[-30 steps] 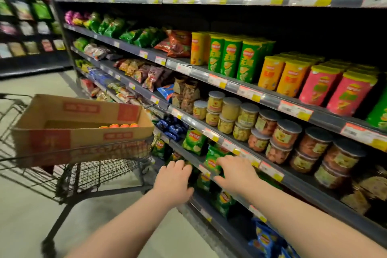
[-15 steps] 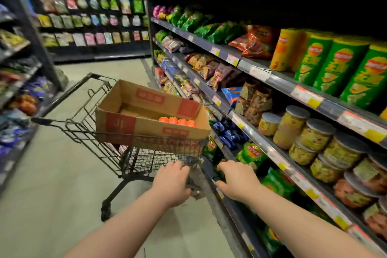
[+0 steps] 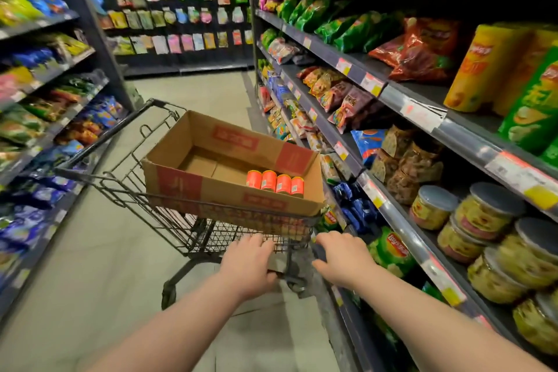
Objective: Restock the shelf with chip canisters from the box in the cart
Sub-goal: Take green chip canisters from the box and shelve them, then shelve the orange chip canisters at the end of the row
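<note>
Both hands have left the shelf (image 3: 389,205) on the right and swung over to the cart (image 3: 126,187). The left hand (image 3: 250,263) lies open, fingers stretched toward the cart's near end. The right hand (image 3: 344,260) curls at its near right corner; gripping or not, I cannot tell. Four orange chip canisters (image 3: 274,183) stand in the near right corner of the box (image 3: 181,187). The next pickup looks due.
</note>
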Demonstrator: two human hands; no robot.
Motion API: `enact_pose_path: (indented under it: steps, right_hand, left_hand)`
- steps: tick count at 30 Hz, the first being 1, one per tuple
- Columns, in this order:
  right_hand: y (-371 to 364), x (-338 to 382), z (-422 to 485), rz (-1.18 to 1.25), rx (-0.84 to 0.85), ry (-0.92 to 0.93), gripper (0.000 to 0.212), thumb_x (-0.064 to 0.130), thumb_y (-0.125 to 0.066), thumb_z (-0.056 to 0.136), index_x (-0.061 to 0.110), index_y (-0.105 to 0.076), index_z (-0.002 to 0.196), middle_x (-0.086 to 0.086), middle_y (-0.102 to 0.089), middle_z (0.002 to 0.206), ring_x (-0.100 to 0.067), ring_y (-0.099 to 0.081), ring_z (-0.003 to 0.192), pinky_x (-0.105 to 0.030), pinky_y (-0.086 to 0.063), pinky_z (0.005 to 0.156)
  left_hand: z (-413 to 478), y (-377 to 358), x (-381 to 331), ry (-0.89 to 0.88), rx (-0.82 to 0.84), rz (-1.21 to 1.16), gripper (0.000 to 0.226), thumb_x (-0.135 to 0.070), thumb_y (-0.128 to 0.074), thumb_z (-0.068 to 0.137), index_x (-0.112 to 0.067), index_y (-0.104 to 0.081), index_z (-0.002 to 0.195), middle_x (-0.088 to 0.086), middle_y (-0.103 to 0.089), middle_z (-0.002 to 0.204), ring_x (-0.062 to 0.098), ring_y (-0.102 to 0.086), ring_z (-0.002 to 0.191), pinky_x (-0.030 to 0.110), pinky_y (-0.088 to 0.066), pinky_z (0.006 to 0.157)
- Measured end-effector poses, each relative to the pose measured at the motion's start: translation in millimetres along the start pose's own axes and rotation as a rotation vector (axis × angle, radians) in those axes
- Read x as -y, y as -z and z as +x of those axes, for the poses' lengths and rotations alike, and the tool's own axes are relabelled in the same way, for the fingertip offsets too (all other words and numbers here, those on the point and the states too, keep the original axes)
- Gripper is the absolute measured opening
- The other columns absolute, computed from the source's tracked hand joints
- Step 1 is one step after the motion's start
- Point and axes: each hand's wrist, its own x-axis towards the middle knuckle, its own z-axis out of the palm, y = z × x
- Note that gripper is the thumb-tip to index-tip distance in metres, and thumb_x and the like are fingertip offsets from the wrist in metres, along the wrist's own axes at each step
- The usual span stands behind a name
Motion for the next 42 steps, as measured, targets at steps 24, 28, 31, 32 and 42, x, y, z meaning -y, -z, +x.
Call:
enact_pose_path:
  steps: [24,28,31,32,42]
  right_hand:
    - [22.9,30.4,195.1,0.091,0.059,-0.103,0.046,0.047,-0.049,0.09,0.023,-0.047,0.13,-0.002,-0.053,0.129,-0.026,-0.05,0.12,-0.038,-0.042,0.098]
    - [24.3,55.4,238.0,0.112,0.079,-0.13,0.048,0.047,-0.049,0.091,0.023,-0.045,0.133,-0.001,-0.052,0.133,-0.025,-0.05,0.121,-0.037,-0.042,0.098]
    - [22.7,70.2,261.9,0.138,0.099,-0.154,0.052,0.047,-0.049,0.091,0.023,-0.042,0.137,-0.001,-0.05,0.136,-0.023,-0.049,0.123,-0.039,-0.041,0.102]
    - [22.0,73.2,268.0,0.139,0.108,-0.163,0.052,0.047,-0.049,0.091,0.023,-0.041,0.137,-0.001,-0.049,0.137,-0.023,-0.048,0.123,-0.04,-0.041,0.103]
    - [22.0,77.8,326.9,0.11,0.183,-0.18,0.051,0.044,-0.051,0.091,0.024,-0.042,0.137,0.001,-0.048,0.139,-0.022,-0.047,0.125,-0.038,-0.039,0.104]
  left_hand:
    - [180.1,5.4,132.0,-0.081,0.057,-0.013,0.058,-0.049,-0.052,0.085,-0.02,-0.04,0.134,0.005,-0.044,0.132,0.027,-0.041,0.123,0.04,-0.037,0.101]
    - [210.5,9.5,178.3,-0.085,0.07,-0.029,0.055,-0.048,-0.053,0.086,-0.021,-0.042,0.133,0.003,-0.045,0.132,0.024,-0.043,0.122,0.04,-0.039,0.102]
    - [230.3,8.1,206.1,-0.087,0.092,-0.033,0.057,-0.049,-0.053,0.087,-0.022,-0.04,0.136,0.003,-0.043,0.137,0.024,-0.041,0.126,0.04,-0.038,0.105]
    - [236.2,7.0,213.0,-0.09,0.098,-0.04,0.058,-0.049,-0.053,0.087,-0.022,-0.039,0.137,0.003,-0.043,0.138,0.023,-0.04,0.127,0.04,-0.037,0.105]
    - [280.1,-7.9,245.2,-0.084,0.146,-0.128,0.06,-0.048,-0.052,0.088,-0.021,-0.038,0.14,0.004,-0.043,0.138,0.024,-0.04,0.127,0.041,-0.037,0.106]
